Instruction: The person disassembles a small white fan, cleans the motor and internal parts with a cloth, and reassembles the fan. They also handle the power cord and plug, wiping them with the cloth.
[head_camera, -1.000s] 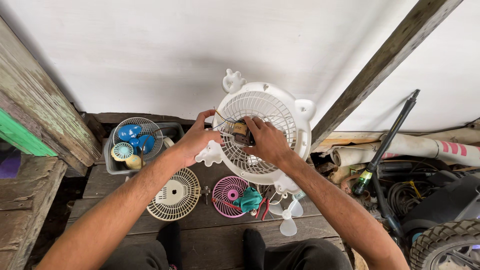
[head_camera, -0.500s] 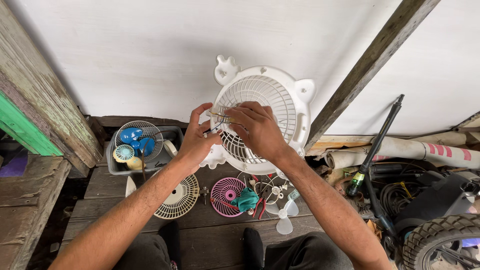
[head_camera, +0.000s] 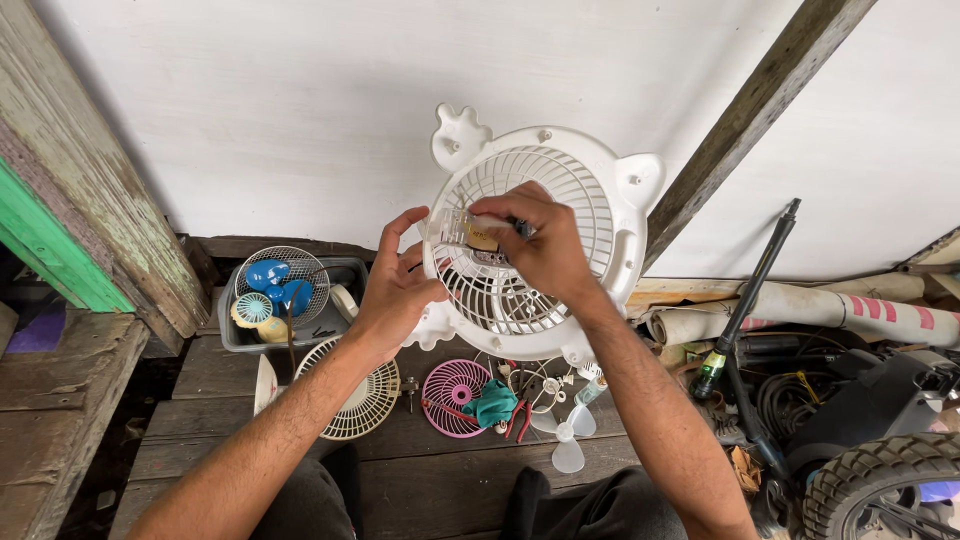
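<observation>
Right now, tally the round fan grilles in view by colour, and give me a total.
White, held up in both hands: 1 white grille
Cream, flat on the boards: 1 cream grille
Pink, flat on the boards: 1 pink grille
Bare wire, over the blue blade in the bin: 1 wire grille
Total: 4

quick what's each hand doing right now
Left hand: closed on the rim of the white fan grille, holding it up.
Right hand: fingers pinched on a small part at the grille's centre.
</observation>
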